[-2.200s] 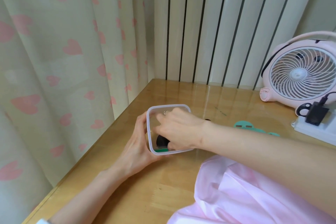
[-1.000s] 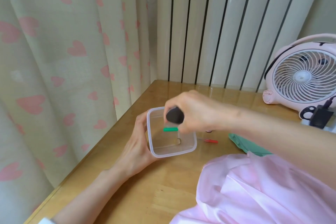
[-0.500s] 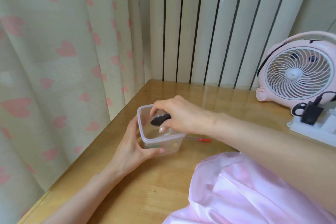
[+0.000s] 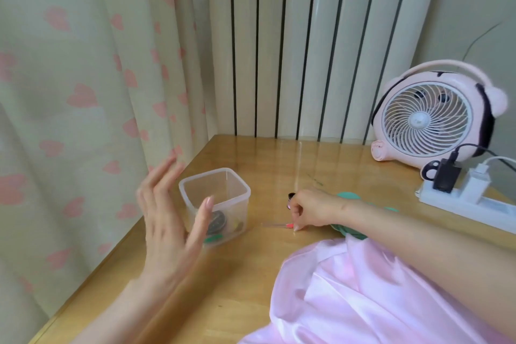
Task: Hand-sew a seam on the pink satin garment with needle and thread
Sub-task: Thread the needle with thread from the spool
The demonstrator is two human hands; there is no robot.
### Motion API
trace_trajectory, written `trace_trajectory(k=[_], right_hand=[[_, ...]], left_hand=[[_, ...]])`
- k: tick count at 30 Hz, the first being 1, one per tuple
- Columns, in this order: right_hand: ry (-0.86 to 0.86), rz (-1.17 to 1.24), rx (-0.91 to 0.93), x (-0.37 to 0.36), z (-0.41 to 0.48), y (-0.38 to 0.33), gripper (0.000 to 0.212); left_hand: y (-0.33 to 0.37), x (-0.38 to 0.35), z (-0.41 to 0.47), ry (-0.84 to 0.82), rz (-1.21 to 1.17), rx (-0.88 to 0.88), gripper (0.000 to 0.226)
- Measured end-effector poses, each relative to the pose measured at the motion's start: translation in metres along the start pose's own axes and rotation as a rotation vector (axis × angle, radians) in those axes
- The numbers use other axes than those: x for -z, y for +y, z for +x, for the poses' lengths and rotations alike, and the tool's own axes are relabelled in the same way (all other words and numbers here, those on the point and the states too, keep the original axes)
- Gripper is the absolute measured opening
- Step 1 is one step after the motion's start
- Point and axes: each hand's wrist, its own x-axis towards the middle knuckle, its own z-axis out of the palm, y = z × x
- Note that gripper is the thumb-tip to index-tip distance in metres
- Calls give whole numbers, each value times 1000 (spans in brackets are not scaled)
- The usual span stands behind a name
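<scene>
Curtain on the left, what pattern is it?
Cream curtain with pink hearts, seen in the head view.

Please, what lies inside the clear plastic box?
Through the wall of the clear box: a dark round thing, a green piece and a yellowish bit on the bottom. The left hand covers its front-left part, so more may lie there.

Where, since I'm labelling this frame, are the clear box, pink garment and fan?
clear box (image 4: 226, 204), head view, front wall.
pink garment (image 4: 363, 288), head view, middle folds.
fan (image 4: 425, 120), head view, grille hub.
</scene>
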Motion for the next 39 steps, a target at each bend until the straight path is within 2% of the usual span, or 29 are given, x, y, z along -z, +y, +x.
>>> trace_trajectory(k=[1, 2, 3, 4, 5, 6, 7, 9, 12, 17, 22, 25, 29, 33, 39], right_hand=[[-3, 13, 3, 1, -2, 1, 15], [-3, 29, 11, 3, -3, 3, 19], [-11, 82, 13, 4, -4, 3, 22], [-34, 178, 21, 6, -5, 4, 23], [-71, 294, 28, 9, -8, 4, 23], [-112, 414, 43, 12, -10, 4, 23], [-146, 521, 55, 15, -13, 6, 24], [-140, 676, 58, 18, -18, 8, 24], [-40, 814, -5, 14, -22, 15, 23], [134, 773, -59, -1, -19, 22, 31], [152, 790, -43, -9, -17, 28, 33], [106, 772, -26, -9, -17, 31, 30], [59, 766, -80, -2, -18, 38, 29], [54, 782, -125, 0, -19, 40, 31], [60, 825, -147, 0, -18, 40, 31]], left_hand=[[7, -2, 10, 23, 62, -151, 69], [9, -12, 15, -28, 145, -268, 88], [21, -22, 17, -172, 196, -336, 102], [28, -36, 9, -372, 208, -372, 77], [36, -50, 2, -491, 270, -442, 38], [47, -61, -1, -580, 320, -448, 24], [59, -71, -2, -637, 370, -457, 32], [64, -89, 0, -791, 530, -369, 31], [67, -108, -1, -1024, 425, -55, 34], [63, -119, -4, -980, 296, 10, 30], [52, -116, -7, -898, 153, 36, 34], [46, -113, -8, -990, 25, 152, 31], [34, -106, -9, -1065, -104, 318, 14], [28, -99, -3, -1070, -18, 313, 18], [40, -99, 11, -1117, 428, 14, 25]])
